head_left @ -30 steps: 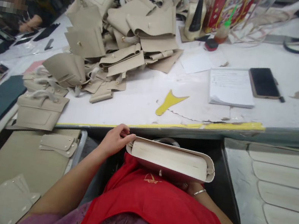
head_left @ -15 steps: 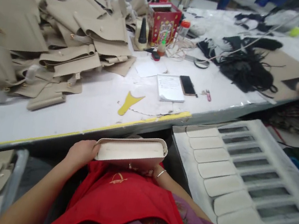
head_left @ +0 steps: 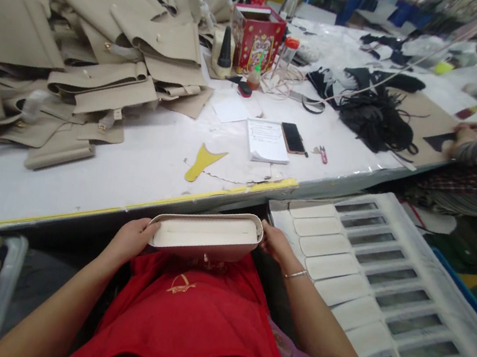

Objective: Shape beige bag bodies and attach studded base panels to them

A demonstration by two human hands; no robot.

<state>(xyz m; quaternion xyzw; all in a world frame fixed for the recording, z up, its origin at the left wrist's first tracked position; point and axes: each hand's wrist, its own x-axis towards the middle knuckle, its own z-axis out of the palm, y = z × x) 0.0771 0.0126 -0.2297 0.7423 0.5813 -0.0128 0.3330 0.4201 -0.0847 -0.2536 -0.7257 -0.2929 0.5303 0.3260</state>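
Observation:
A pale leather bag [head_left: 208,231] with rounded corners is held level in front of the red apron, its narrow cream side facing up. My left hand [head_left: 130,238] is closed on its left end, thumb over the edge. At the opposite end, the fingers of my right hand [head_left: 275,243] pinch the rounded corner; a bracelet circles that wrist. A small metal fitting shows on the bag's near face, while its underside is hidden.
Beige bag parts [head_left: 118,46] are heaped on the white table [head_left: 150,154]. A yellow template [head_left: 203,162], notepad [head_left: 268,140] and phone [head_left: 292,137] lie nearer. Right, a slatted rack [head_left: 405,282] holds cream pieces. A co-worker's hand [head_left: 464,138] rests by black straps.
My right hand has come out from behind the bag to its right end and grips the corner there. The bag has shifted slightly left and up in view.

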